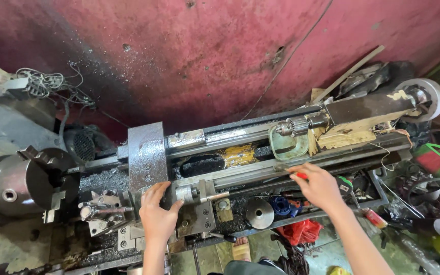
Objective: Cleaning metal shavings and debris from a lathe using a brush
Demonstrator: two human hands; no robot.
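I stood over the lathe (260,137), looking down its bed from above. My left hand (158,216) rested on the carriage (148,153), its fingers (155,189) spread and laid against the steel just beside the small graduated dial (185,194) and its short handle (215,196); they were loose, not closed on anything. My right hand (319,186) lay further along the bed, near the front rail, with the fingers (294,169) curled around a small red-handled tool (301,176), of which only a little red showed between them, so I could not tell what kind of tool it was. To the left sat the round chuck (14,186), with the tool post (103,209) between it and my left hand. Beyond my right hand the tailstock (367,112) carried a drill chuck (294,126) pointing toward the carriage, over a pale green dish (287,146). Below the bed, in the tray, lay a metal disc (259,213), a blue gear-like part (281,205) and a red rag (301,231). The wall (204,56) behind was worn red.
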